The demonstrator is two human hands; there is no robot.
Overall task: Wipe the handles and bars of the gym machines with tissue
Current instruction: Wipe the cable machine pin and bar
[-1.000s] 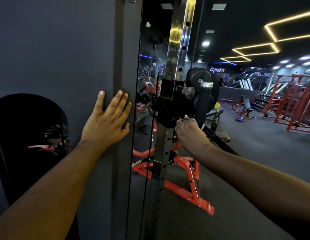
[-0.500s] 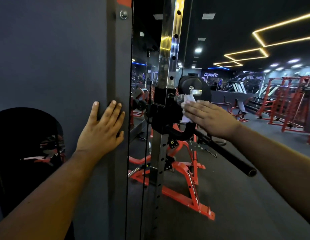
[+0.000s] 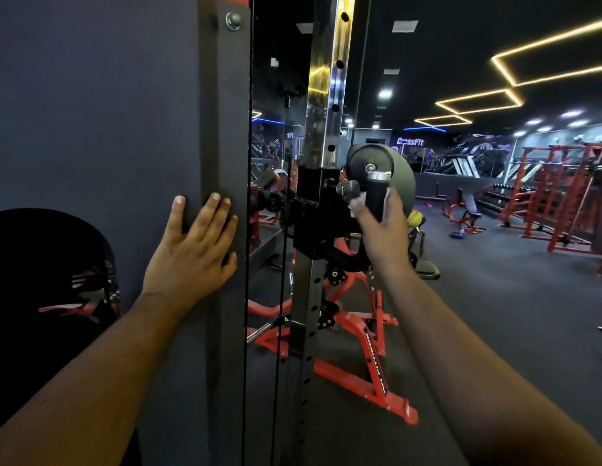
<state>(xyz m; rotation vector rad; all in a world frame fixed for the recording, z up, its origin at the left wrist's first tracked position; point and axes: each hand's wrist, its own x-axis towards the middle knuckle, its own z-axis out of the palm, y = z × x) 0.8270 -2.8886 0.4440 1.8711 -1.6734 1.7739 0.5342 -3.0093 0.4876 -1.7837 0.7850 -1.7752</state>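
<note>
Right hand (image 3: 382, 227) curled round black handle (image 3: 377, 196) on the rack upright (image 3: 323, 95), with white tissue (image 3: 358, 203) pinched against the grip; only a scrap of tissue shows by the thumb. Left hand (image 3: 191, 250) flat, fingers spread, pressing on grey panel (image 3: 222, 129). Handle's lower end hidden behind the palm; weight plate (image 3: 393, 163) directly behind it.

The right hand (image 3: 382, 227) has turned from lying flat over the tissue (image 3: 358, 204). It now grips the black handle (image 3: 377, 195), tissue bunched at nine o'clock.
</note>
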